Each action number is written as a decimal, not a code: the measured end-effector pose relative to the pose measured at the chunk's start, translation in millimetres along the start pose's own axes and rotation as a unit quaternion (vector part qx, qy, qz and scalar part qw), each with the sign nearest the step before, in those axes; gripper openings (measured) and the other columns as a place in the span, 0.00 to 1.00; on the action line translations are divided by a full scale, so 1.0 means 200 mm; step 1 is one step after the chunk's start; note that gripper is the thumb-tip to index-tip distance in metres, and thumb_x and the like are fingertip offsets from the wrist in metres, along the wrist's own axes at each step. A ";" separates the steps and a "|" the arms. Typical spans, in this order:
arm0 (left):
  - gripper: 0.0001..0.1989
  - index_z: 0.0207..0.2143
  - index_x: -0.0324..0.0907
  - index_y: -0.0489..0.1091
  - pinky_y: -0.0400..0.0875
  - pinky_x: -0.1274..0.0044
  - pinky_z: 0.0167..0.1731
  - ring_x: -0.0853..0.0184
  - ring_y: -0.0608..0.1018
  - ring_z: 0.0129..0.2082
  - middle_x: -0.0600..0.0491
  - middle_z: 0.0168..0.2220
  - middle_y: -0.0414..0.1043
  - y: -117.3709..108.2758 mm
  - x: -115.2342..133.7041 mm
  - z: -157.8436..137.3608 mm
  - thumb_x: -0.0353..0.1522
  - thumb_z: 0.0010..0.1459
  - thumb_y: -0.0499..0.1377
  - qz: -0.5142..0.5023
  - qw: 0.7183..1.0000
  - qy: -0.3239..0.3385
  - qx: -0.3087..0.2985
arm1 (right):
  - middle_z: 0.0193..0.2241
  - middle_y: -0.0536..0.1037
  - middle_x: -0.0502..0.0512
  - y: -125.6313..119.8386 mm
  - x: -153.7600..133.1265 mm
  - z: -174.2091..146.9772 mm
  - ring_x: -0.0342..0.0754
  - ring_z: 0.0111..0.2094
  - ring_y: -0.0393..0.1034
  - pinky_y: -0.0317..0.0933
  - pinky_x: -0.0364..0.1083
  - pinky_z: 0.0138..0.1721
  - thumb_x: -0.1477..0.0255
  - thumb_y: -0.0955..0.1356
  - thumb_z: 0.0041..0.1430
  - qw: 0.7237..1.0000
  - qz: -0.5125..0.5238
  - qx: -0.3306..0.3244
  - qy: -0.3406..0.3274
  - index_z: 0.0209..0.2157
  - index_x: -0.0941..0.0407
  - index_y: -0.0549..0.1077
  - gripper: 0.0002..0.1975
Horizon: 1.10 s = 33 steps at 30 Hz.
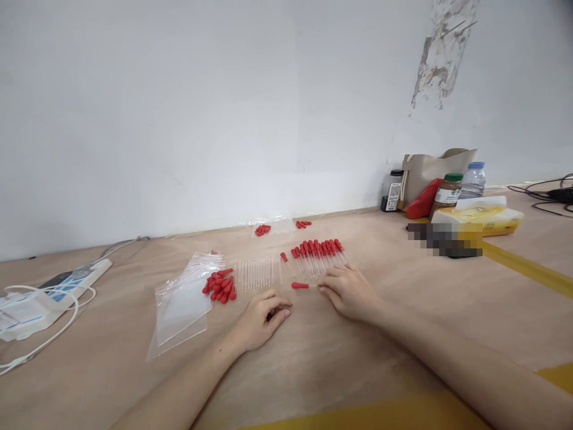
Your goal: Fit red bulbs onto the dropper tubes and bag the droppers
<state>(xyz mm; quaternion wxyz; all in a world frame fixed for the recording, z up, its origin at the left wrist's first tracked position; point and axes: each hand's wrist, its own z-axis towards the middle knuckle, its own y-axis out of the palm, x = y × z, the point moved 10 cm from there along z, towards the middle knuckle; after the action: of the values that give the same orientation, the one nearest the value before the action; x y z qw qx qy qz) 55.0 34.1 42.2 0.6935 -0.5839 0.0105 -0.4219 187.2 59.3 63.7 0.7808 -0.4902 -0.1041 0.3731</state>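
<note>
Glass droppers with red rubber bulbs lie side by side in a slanting row behind my hands. My right hand is closed on the glass end of one more dropper, whose red bulb points left. Resting on the table, my left hand is loosely curled with thumb and fingers apart and nothing visible in it. Behind it lies a row of bare glass tubes. A heap of loose red bulbs lies left of the tubes, and a single dropper sits between the two rows.
Clear plastic bags lie at left, near a white power strip with cables. More red bulbs lie near the wall. At right stand a bag, a green-capped jar, a water bottle and a tissue pack.
</note>
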 end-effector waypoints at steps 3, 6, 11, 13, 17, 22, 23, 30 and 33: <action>0.09 0.38 0.42 0.70 0.64 0.78 0.30 0.70 0.69 0.27 0.52 0.31 0.66 0.00 -0.01 0.01 0.32 0.58 0.51 0.001 1.000 -0.003 0.004 | 0.25 0.75 0.52 0.02 0.14 0.05 0.44 0.27 0.66 0.53 0.42 0.29 0.71 0.61 0.53 0.990 0.085 0.006 0.117 0.27 0.56 0.73 0.10; 0.09 0.38 0.42 0.70 0.64 0.78 0.29 0.71 0.69 0.27 0.53 0.31 0.67 0.00 0.00 0.01 0.32 0.57 0.51 0.003 1.000 0.001 0.007 | 0.20 0.74 0.52 0.09 0.23 0.13 0.44 0.23 0.66 0.52 0.41 0.24 0.68 0.62 0.52 0.970 0.109 -0.011 0.218 0.20 0.57 0.72 0.13; 0.10 0.38 0.42 0.70 0.64 0.78 0.29 0.70 0.69 0.26 0.52 0.32 0.67 0.01 -0.01 0.00 0.32 0.58 0.51 0.004 1.000 0.000 0.004 | 0.25 0.76 0.55 0.14 0.28 0.26 0.48 0.29 0.69 0.53 0.45 0.30 0.66 0.61 0.51 0.950 -0.003 0.018 0.313 0.21 0.56 0.73 0.13; 0.10 0.38 0.42 0.70 0.64 0.78 0.29 0.70 0.69 0.27 0.52 0.32 0.67 0.01 -0.01 0.00 0.32 0.57 0.51 0.005 1.000 0.001 0.001 | 0.26 0.76 0.57 0.18 0.28 0.30 0.50 0.31 0.69 0.52 0.47 0.34 0.65 0.60 0.52 0.945 -0.035 0.013 0.324 0.23 0.56 0.73 0.14; 0.09 0.38 0.42 0.70 0.64 0.79 0.29 0.70 0.69 0.28 0.52 0.32 0.66 0.01 -0.01 0.00 0.31 0.57 0.51 0.005 1.000 0.005 -0.002 | 0.28 0.76 0.60 0.24 0.30 0.33 0.52 0.31 0.70 0.49 0.52 0.39 0.65 0.61 0.51 0.941 -0.060 0.010 0.332 0.26 0.57 0.74 0.14; 0.09 0.38 0.43 0.70 0.63 0.79 0.28 0.70 0.69 0.27 0.53 0.31 0.65 0.01 -0.01 0.00 0.31 0.57 0.51 0.004 1.000 0.004 0.000 | 0.27 0.76 0.60 0.26 0.31 0.32 0.53 0.31 0.69 0.46 0.53 0.40 0.62 0.61 0.51 0.943 -0.062 0.017 0.326 0.25 0.58 0.73 0.16; 0.09 0.38 0.43 0.70 0.63 0.79 0.29 0.70 0.69 0.27 0.53 0.31 0.65 0.01 -0.01 0.00 0.31 0.57 0.51 0.004 1.000 0.004 0.000 | 0.27 0.76 0.60 0.25 0.31 0.32 0.53 0.31 0.69 0.46 0.53 0.40 0.61 0.60 0.51 0.944 -0.062 0.019 0.324 0.25 0.58 0.73 0.17; 0.09 0.38 0.42 0.70 0.64 0.79 0.29 0.71 0.69 0.27 0.53 0.31 0.66 0.01 -0.01 0.00 0.31 0.57 0.52 0.008 1.000 -0.001 -0.004 | 0.26 0.76 0.57 0.20 0.17 0.34 0.50 0.29 0.68 0.43 0.53 0.41 0.61 0.59 0.54 0.964 -0.067 0.041 0.253 0.26 0.57 0.71 0.17; 0.09 0.38 0.42 0.70 0.64 0.79 0.29 0.70 0.69 0.27 0.53 0.31 0.66 0.00 -0.01 0.01 0.31 0.57 0.52 0.010 1.000 0.001 0.001 | 0.27 0.76 0.56 0.22 0.06 0.39 0.49 0.32 0.68 0.43 0.50 0.41 0.66 0.60 0.54 0.978 -0.054 0.028 0.202 0.29 0.56 0.71 0.12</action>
<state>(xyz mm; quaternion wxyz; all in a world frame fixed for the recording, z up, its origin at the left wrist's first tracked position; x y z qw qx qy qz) 55.3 36.0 41.6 0.6987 -0.5824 0.0165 -0.4152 132.6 131.4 63.9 0.8182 -0.5266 0.0400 0.2271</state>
